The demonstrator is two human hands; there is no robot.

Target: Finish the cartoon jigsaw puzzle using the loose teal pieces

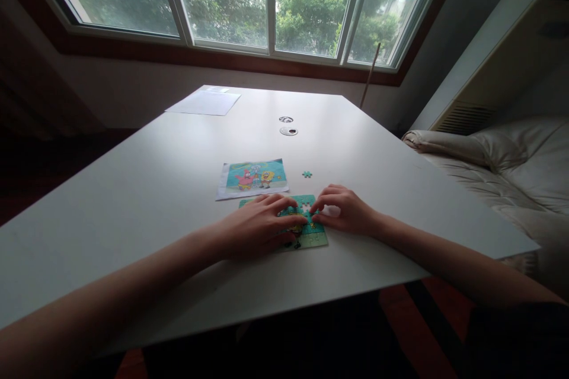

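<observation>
White table [178, 148] carries the puzzle [312, 238], long side crosswise; my left hand [260, 226] lies open on it, right hand [344, 211] curled at its edge, grip unclear

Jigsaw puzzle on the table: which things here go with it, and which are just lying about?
With the puzzle:
jigsaw puzzle under the left hand and right hand
loose puzzle piece
cartoon reference picture

Lying about:
sheet of paper
two round discs
stick by the window
</observation>
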